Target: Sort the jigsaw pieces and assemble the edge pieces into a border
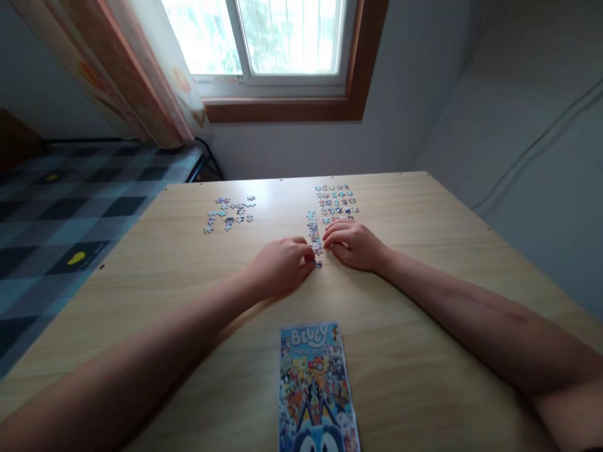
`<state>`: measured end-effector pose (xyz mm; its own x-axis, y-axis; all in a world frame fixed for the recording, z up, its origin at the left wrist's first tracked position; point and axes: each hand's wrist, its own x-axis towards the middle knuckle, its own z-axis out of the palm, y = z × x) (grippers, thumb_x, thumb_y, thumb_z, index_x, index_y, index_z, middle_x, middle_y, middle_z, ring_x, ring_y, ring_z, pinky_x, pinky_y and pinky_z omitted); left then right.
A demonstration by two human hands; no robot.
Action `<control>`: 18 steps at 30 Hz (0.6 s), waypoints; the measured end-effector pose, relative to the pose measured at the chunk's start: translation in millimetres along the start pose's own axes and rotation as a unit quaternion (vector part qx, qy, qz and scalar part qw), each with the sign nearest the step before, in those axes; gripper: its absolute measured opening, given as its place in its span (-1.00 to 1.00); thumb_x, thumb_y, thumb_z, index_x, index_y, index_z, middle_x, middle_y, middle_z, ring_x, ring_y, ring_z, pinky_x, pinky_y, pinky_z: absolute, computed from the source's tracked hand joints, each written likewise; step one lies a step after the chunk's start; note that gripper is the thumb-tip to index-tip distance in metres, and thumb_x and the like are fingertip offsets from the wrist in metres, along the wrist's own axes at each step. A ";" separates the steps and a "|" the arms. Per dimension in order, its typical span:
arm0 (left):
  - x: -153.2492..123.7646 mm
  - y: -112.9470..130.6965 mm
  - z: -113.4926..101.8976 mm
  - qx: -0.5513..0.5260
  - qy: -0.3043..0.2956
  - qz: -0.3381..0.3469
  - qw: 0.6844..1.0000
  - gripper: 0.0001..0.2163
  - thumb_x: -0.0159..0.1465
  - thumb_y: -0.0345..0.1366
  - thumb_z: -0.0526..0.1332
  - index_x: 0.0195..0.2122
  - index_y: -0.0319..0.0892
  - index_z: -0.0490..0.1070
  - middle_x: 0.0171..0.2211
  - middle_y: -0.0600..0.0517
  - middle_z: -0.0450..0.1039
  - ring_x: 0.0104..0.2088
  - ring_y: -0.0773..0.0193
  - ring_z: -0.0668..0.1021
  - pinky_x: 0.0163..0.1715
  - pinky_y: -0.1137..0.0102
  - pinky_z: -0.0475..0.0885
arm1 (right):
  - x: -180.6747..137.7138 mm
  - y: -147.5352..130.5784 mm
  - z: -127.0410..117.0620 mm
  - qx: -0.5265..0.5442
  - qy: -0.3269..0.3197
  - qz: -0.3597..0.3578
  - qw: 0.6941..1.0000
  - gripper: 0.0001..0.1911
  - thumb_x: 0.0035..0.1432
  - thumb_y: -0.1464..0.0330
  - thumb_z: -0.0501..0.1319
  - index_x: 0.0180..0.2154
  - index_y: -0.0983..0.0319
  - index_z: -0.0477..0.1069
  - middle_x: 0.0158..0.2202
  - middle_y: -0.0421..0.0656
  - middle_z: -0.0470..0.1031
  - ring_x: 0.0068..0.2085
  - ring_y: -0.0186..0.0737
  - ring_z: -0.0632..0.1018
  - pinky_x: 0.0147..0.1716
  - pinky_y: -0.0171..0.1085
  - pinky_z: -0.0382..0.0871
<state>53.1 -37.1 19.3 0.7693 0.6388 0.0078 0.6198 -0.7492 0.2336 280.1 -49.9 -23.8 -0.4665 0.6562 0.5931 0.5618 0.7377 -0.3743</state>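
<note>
Fingers (337, 236) curled, grip unclear, flanking narrow jigsaw strip (314, 232), pale blue far end, pinkish near end

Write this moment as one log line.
left hand: at puzzle strip, near end; right hand: right of strip; Bluey picture: on table

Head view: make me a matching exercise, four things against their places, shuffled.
1. Puzzle strip
2. Bluey picture
3. Curtain
4. Checked cloth

A. Hanging beside the window
B. Spread out left of the table
C. Between the left hand and right hand
D. On the table, below both hands in the view

Pairs: 1-C, 2-D, 3-A, 4-B
</note>
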 end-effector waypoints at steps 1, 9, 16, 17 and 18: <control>0.5 -0.4 2.0 -0.003 0.011 -0.003 1.000 -0.79 0.32 -0.24 0.16 -0.19 -0.08 0.60 -0.14 -0.01 0.58 -0.23 0.20 0.57 -0.16 0.30 0.46 | 0.1 -0.1 0.4 0.002 0.001 -0.002 1.000 -0.76 0.20 0.52 0.16 -0.39 0.17 0.56 -0.27 -0.16 0.65 -0.15 -0.18 0.60 0.03 -0.06 0.47; 4.0 3.1 7.4 -0.009 0.046 -0.033 0.998 -0.79 0.36 -0.25 0.15 -0.14 -0.08 0.59 -0.11 -0.02 0.58 -0.20 0.18 0.59 -0.14 0.28 0.49 | 1.1 -0.5 1.9 0.014 -0.003 -0.010 1.000 -0.75 0.17 0.55 0.17 -0.36 0.18 0.59 -0.25 -0.13 0.66 -0.12 -0.14 0.61 0.03 -0.03 0.50; 1.6 4.2 8.4 0.017 0.057 -0.022 0.998 -0.77 0.38 -0.22 0.13 -0.14 -0.12 0.58 -0.12 -0.03 0.58 -0.20 0.16 0.59 -0.16 0.29 0.49 | 0.5 -1.4 2.9 0.014 -0.029 -0.026 0.999 -0.69 0.14 0.59 0.14 -0.29 0.16 0.60 -0.19 -0.15 0.66 -0.07 -0.18 0.61 0.04 -0.08 0.51; 1.2 4.5 8.5 0.022 0.058 -0.020 0.998 -0.76 0.39 -0.22 0.13 -0.14 -0.13 0.58 -0.12 -0.04 0.58 -0.19 0.16 0.59 -0.16 0.28 0.49 | 0.4 -1.5 2.9 0.012 -0.028 -0.028 0.999 -0.69 0.14 0.58 0.14 -0.29 0.17 0.61 -0.19 -0.15 0.66 -0.07 -0.18 0.61 0.04 -0.08 0.52; 1.0 4.7 8.7 0.027 0.058 -0.018 0.998 -0.76 0.39 -0.22 0.12 -0.15 -0.13 0.58 -0.13 -0.04 0.58 -0.19 0.16 0.59 -0.16 0.28 0.49 | 0.4 -1.7 2.9 0.010 -0.028 -0.031 0.999 -0.69 0.14 0.58 0.14 -0.28 0.17 0.61 -0.18 -0.14 0.66 -0.07 -0.17 0.62 0.04 -0.08 0.52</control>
<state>58.1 -41.6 11.9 0.7258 0.6785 0.1136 0.6559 -0.7323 0.1829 277.0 -50.4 -25.0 -0.5382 0.6164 0.5748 0.5172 0.7800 -0.3523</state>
